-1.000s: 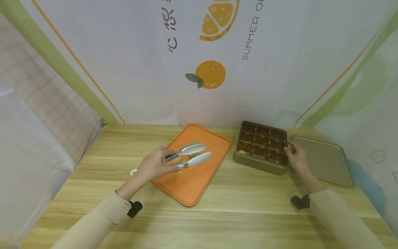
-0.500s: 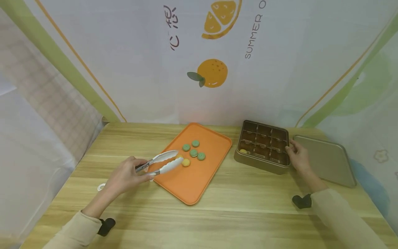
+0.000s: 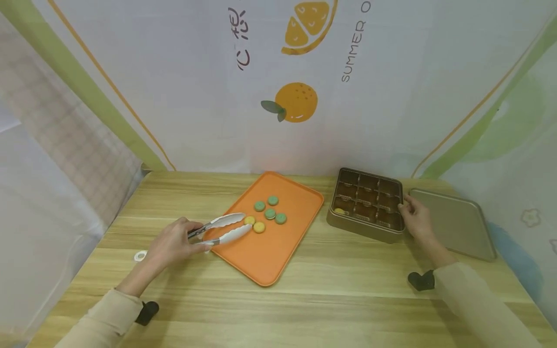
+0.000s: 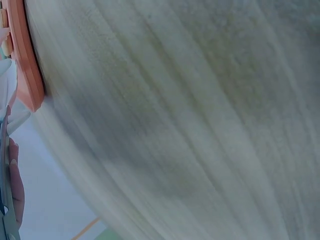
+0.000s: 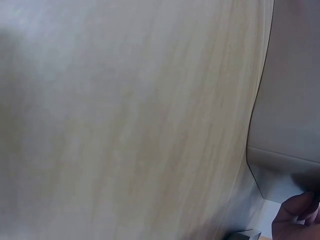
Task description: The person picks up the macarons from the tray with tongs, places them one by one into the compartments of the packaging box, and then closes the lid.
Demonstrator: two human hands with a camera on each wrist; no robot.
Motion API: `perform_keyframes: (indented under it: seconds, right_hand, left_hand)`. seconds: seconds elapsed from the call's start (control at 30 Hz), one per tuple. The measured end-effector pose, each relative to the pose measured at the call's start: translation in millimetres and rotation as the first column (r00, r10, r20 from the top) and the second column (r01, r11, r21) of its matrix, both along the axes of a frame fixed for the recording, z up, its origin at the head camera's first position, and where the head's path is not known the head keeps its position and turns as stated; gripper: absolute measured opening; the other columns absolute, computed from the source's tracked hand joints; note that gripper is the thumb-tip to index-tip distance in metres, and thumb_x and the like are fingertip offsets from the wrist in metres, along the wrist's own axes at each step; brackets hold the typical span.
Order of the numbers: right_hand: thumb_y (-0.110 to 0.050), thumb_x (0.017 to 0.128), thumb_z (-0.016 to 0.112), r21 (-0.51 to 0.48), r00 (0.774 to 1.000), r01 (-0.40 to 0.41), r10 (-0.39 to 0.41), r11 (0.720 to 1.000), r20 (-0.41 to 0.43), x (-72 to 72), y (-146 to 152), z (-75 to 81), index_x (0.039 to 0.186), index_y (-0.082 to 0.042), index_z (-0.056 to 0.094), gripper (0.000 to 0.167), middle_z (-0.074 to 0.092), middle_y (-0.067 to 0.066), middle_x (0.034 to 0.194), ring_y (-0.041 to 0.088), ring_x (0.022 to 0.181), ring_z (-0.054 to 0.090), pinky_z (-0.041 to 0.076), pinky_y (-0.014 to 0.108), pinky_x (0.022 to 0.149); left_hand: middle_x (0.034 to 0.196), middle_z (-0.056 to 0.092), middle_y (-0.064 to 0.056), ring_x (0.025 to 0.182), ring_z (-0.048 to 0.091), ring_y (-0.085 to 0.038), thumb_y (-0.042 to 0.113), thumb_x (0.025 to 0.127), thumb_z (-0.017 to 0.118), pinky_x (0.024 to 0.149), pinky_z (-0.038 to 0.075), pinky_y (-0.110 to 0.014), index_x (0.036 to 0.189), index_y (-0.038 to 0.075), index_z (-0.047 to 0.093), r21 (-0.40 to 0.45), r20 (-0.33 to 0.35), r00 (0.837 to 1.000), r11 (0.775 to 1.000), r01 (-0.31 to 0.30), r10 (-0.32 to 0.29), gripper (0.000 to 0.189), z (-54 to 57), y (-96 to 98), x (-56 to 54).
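Left hand [image 3: 170,242] now farther left, thumb and fingers apart around tongs [image 3: 235,234]

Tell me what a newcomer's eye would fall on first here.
Most likely the bright orange tray in the middle of the table, with four green cookies and two yellow cookies on it. Next, probably the white-tipped tongs, held spread by the left hand over the tray's left side. Then the brown nine-compartment box to the right, with the right hand at its right edge.
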State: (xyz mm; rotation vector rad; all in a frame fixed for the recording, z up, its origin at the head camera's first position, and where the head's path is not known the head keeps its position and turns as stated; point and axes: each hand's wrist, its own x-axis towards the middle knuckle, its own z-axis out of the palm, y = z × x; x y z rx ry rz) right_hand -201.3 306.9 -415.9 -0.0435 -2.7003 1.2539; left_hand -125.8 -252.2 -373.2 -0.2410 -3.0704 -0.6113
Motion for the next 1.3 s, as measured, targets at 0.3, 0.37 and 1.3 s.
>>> perform_keyframes:
  seconds: [0.3, 0.37, 1.3]
  right_hand:
    - [-0.018, 0.101, 0.04, 0.005, 1.0, 0.005, -0.005, 1.0, 0.003, -0.8, -0.9, 0.5, 0.137, 0.013, 0.033, 0.049, 0.045, 0.005, 0.082, 0.003, 0.058, 0.037, 0.036, 0.02, 0.05]
    - [-0.017, 0.101, 0.04, -0.001, 1.0, 0.005, -0.005, 1.0, 0.004, -0.7, -1.2, 0.6, 0.137, 0.014, 0.033, 0.049, 0.045, 0.005, 0.083, 0.003, 0.058, 0.037, 0.036, 0.02, 0.05]
    - [-0.013, 0.1, 0.041, -0.004, 1.0, 0.014, -0.014, 1.0, -0.011, -0.6, -0.5, -1.0, 0.136, 0.015, 0.035, 0.046, 0.044, 0.005, 0.081, 0.002, 0.057, 0.036, 0.036, 0.019, 0.051]
  left_hand:
    - [0.095, 0.059, -0.012, 0.071, 0.046, -0.019, 0.034, 0.072, 0.08, 0.058, 0.037, -0.03, 0.118, 0.0, 0.064, -0.001, 0.019, 0.999, 1.0, 0.027, -0.027, 0.06, 0.2, -0.5, -6.9]
    - [0.098, 0.06, -0.013, 0.073, 0.048, -0.019, 0.035, 0.072, 0.08, 0.059, 0.038, -0.03, 0.118, 0.0, 0.064, 0.002, 0.025, 0.999, 1.0, 0.028, -0.028, 0.06, 0.4, -0.4, -7.9]
    - [0.088, 0.06, -0.011, 0.064, 0.043, -0.016, 0.035, 0.073, 0.079, 0.055, 0.035, -0.029, 0.116, 0.0, 0.065, 0.074, 0.0, 1.0, 0.997, 0.024, -0.024, 0.057, 6.6, 3.0, -9.7]
